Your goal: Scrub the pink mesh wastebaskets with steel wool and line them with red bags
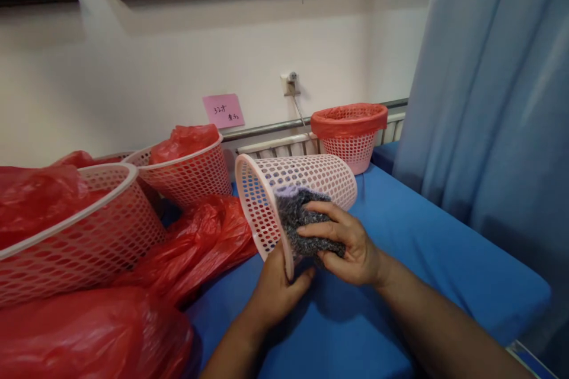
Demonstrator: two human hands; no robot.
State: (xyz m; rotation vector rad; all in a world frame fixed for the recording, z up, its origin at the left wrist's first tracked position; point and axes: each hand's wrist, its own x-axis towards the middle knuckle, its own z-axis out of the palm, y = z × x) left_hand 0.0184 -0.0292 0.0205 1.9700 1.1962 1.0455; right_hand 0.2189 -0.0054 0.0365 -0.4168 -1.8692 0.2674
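A pink perforated plastic wastebasket [311,172] lies tipped on its side above the blue-covered surface, its mouth facing left. My left hand [278,287] grips the lower part of its rim, thumb outside and the other fingers partly hidden by the basket. Bunched under my right hand [349,243] is a dark grey cloth [297,213] with a pale purple edge. The fingers of that hand curl over the cloth and press it against the basket's outer side near the rim.
Several pink baskets with red plastic bags stand at left, the nearest a large basket [89,231]. Loose red bags [213,237] lie beside them. Another basket with a red liner [349,130] stands at the back. A blue curtain [480,100] hangs at right; a pink note [223,111] is on the wall.
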